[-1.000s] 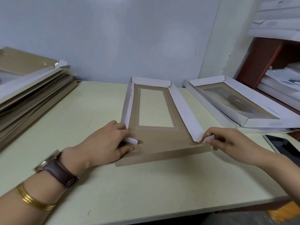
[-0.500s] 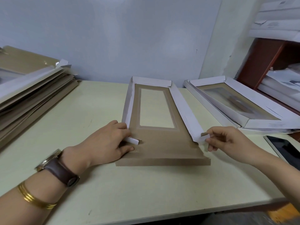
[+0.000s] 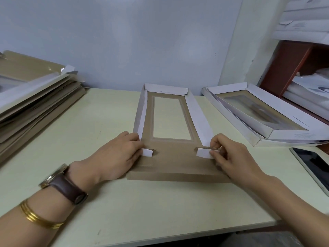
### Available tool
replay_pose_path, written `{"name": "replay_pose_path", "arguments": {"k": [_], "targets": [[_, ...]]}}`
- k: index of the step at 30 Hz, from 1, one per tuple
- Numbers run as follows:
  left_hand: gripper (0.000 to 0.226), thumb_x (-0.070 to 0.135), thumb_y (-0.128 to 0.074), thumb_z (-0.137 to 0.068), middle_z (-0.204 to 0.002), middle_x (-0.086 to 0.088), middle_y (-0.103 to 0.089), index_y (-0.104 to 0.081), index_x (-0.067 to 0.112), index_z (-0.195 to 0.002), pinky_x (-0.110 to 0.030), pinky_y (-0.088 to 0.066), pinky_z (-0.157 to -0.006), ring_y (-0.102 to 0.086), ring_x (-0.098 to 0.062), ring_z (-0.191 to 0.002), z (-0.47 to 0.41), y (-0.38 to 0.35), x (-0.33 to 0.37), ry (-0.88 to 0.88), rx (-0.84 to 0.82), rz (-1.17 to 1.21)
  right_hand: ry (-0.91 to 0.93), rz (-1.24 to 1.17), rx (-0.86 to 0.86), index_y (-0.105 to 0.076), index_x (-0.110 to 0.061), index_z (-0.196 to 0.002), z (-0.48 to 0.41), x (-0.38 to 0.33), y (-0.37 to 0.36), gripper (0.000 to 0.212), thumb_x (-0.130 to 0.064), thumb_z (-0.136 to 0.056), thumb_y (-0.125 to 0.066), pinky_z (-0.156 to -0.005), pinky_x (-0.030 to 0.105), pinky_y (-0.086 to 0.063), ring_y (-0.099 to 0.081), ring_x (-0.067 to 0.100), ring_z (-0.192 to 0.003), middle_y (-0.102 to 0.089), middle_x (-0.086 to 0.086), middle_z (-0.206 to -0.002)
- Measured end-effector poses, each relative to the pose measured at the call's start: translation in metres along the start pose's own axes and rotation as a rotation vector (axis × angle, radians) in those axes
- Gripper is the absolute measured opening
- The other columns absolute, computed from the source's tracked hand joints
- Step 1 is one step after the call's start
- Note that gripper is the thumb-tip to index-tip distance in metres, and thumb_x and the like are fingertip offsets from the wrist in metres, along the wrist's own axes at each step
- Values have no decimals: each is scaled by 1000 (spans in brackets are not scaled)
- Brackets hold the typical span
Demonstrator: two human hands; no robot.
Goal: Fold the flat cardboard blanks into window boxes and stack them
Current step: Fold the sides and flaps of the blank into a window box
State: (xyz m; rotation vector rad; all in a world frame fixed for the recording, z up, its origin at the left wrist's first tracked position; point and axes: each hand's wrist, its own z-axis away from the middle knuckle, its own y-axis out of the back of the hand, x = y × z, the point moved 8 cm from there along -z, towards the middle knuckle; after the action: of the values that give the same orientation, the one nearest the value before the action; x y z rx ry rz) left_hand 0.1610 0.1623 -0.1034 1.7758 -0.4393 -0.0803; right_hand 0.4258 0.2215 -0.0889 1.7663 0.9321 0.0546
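While the cardboard blank (image 3: 171, 164) lies on the table (image 3: 160, 211), left hand (image 3: 115, 155) gripping left tab (image 3: 147, 152), right hand (image 3: 231, 157) pinching right tab (image 3: 203, 153).

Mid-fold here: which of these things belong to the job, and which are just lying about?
Job:
- box, its near tabs pinched by left hand and right hand
- blanks, piled on the left
- finished boxes, on the right

Lying about:
- phone
- shelf with papers
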Motion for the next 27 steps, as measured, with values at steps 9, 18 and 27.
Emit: {"name": "replay_pose_path", "arguments": {"k": [9,18,27], "targets": [[22,22,-38,-98,-83,18,-49,-30,43,-99,-31,-40,-70,-41,-9,-85,3,5,0,35,46,218,40,-39,-22,-47,-31,-81,5,-2,-1,29,-4,-89,-55,-55,21,-37,-48,17,-64,-53,-5,-75],[15,21,-51,-93,-79,16,-55,-46,34,-85,-24,-39,-67,-45,-7,-83,3,14,4,3,67,254,21,-70,-85,-56,-40,-89,9,-5,3,12,-33,-85,-64,-62,20,-43,-52,15,-71,-55,-11,-80],[74,72,-76,-41,-97,16,-49,-40,50,-102,-23,-46,-80,-41,6,-96,12,12,1,103,-170,226,134,138,-390,-32,-49,-127,24,-11,-3,67,-70,-69,-58,-89,13,-35,-36,-11,-116,-30,-44,-120]]}}
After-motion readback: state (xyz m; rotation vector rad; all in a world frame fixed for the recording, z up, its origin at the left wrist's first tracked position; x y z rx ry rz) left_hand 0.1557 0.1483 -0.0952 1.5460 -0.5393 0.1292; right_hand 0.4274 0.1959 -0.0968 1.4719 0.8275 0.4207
